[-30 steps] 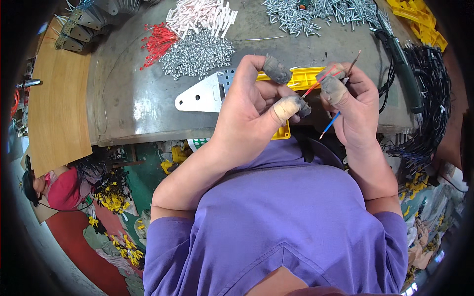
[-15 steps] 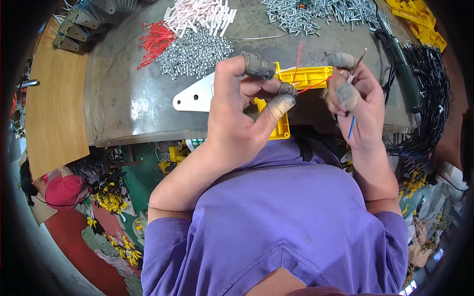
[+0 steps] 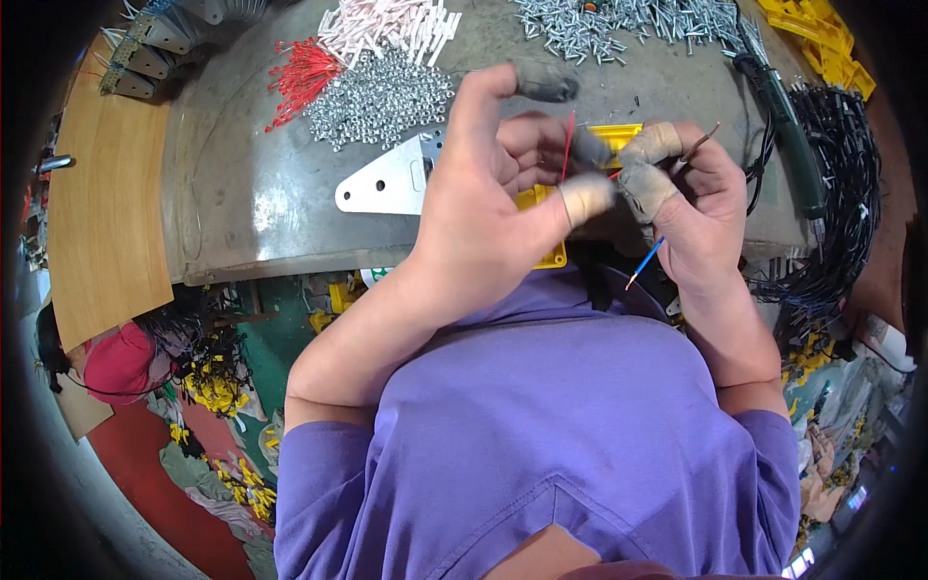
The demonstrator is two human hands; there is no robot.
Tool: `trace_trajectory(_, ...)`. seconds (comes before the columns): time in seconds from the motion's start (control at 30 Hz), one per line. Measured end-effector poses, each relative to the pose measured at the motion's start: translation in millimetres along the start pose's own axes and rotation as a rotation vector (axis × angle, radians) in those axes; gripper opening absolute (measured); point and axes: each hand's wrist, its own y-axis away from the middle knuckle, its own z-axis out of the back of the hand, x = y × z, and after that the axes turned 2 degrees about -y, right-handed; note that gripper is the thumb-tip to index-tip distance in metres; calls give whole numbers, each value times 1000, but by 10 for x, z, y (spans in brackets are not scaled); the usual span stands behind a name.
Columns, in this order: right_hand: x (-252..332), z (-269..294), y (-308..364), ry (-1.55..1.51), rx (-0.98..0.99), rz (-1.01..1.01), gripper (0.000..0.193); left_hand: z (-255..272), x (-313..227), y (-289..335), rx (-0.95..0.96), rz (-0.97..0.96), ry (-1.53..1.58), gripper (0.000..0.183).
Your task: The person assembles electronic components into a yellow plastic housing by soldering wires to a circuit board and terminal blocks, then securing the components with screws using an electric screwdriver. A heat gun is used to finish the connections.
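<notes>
My right hand [image 3: 691,198] is closed, its taped thumb and index finger pinched together at one end of a thin red wire [image 3: 567,145]. A blue wire [image 3: 646,259] with a bare copper tip hangs below that hand, and a brown wire [image 3: 698,143] sticks up past its fingers. Just left of it, my left hand [image 3: 503,179] has its fingers apart, the thumb and fingertips blurred and close to the red wire. Both hands wear grey and tan finger wraps. Behind them lies a yellow plastic piece [image 3: 617,135], partly hidden, and a white triangular plate [image 3: 387,184] with holes.
Small metal nuts [image 3: 377,101], red leads [image 3: 298,82] and white sleeves [image 3: 387,29] lie heaped at the far left. Screws [image 3: 628,24] are piled at the far middle. To the right are a dark green tool [image 3: 793,155], black cables [image 3: 836,193] and yellow parts [image 3: 822,43].
My left hand's thumb and fingers have parted from their pinch on the red wire. My right hand has shifted left and pinches near the wire's end; the blue wire has swung left.
</notes>
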Motion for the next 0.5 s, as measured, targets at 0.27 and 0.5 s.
trace_trajectory(0.27,-6,354,109,-25,-50,-99,25,293,-55,-123,-17,-208,-678,53)
trace_trajectory(0.5,10,217,72,276,-64,-51,23,306,37,-138,362,-501,-1270,47)
